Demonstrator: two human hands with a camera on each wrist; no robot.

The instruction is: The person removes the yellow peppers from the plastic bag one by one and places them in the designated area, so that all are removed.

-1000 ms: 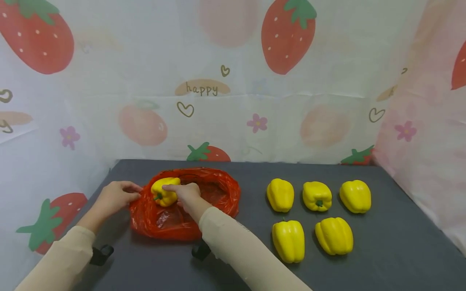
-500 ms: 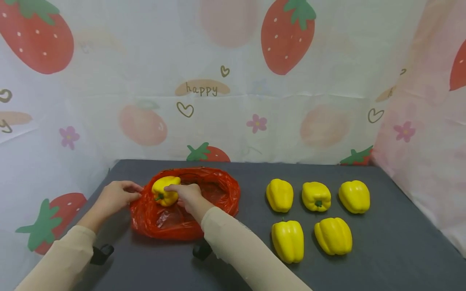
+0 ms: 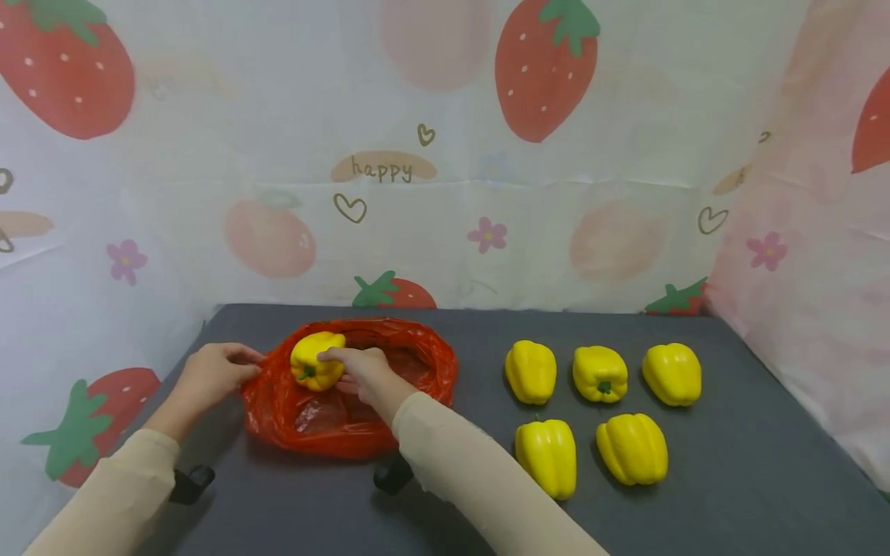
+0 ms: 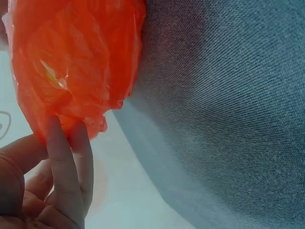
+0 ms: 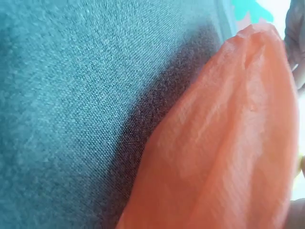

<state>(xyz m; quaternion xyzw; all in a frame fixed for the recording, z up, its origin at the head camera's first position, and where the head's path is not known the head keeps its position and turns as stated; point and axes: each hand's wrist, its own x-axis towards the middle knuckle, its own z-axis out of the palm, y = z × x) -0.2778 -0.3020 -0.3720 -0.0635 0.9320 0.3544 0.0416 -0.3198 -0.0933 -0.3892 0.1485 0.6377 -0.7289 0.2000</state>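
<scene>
A red plastic bag (image 3: 313, 444) lies on the left half of the table with its mouth spread wide. My left hand (image 3: 212, 378) pinches the bag's left edge between thumb and fingers, as the left wrist view shows with the hand (image 4: 57, 176) below the bag (image 4: 95, 52). Over the left part of the mouth, my right hand (image 3: 368, 376) grips a yellow bell pepper (image 3: 311, 361), its green stem toward me. In the right wrist view the bag's side (image 5: 214, 152) hides most of that hand and the pepper.
Several more yellow bell peppers stand or lie to the right in two rows, among them one at the back (image 3: 531, 372) and one in front (image 3: 631, 449). The dark grey table (image 3: 751, 463) meets a strawberry-printed curtain (image 3: 612, 170) behind and at both sides.
The right hand and the pepper have shifted very slightly up and right relative to the bag. The left hand keeps its place at the bag's edge; the head view has turned slightly.
</scene>
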